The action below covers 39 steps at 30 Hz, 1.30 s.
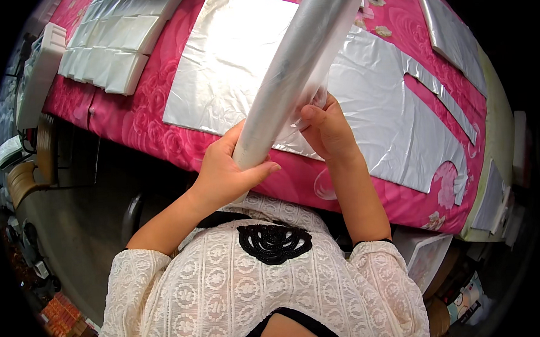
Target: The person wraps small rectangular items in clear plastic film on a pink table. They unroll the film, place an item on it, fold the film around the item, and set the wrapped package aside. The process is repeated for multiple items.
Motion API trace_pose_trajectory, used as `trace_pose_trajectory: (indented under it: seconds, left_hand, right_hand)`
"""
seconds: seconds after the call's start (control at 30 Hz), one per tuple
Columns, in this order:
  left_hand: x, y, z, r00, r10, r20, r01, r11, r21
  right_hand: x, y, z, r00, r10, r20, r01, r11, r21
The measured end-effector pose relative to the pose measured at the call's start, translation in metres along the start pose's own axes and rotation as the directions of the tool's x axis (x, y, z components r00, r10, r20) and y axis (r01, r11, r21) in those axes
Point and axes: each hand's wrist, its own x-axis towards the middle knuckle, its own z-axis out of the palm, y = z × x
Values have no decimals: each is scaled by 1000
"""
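Note:
A long roll of clear plastic film (pixel 295 65) slants up and away from me over the table. Around its near end wraps my left hand (pixel 223 170), thumb stretched along the underside. My right hand (pixel 328 130) is closed in a pinch on the loose film at the roll's right side. Beneath the roll lies a flat, shiny white plastic sheet or bag (pixel 223 62). To its right rests a flat whitish plastic bag (pixel 388 115) with cut-out handle strips reaching toward the table's right end.
The table wears a pink rose-patterned cloth (pixel 154 140). Stacks of folded white plastic packs (pixel 111 55) stand at the far left, beside a white box-like object (pixel 45 67). A folded silvery sheet (pixel 451 37) lies far right. A wooden chair (pixel 32 173) is left of the table.

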Motion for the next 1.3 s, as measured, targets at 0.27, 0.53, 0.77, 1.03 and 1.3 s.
trace_pose_trajectory:
  seconds: [0.27,0.53,0.77,1.03,1.3]
  left_hand:
    - [1,-6,-1,997,81,-7,-81,995,-55]
    - [-2,-9,1,996,91,4,-89,985,-148]
    - [0,-6,2,997,30,77,-12,975,-222]
    - [6,6,-4,873,8,488,244,859,-450]
    - [17,-9,-5,899,18,438,260,782,-566]
  right_hand:
    - [-6,6,-15,1000,6,-28,-4,999,43]
    - [-14,7,-17,997,58,-47,-65,981,-180]
    - [-20,17,-16,992,114,-63,-124,971,-205]
    - [-21,-1,3,994,55,91,-33,973,-230]
    - [-30,-17,18,988,-97,117,126,953,-277]
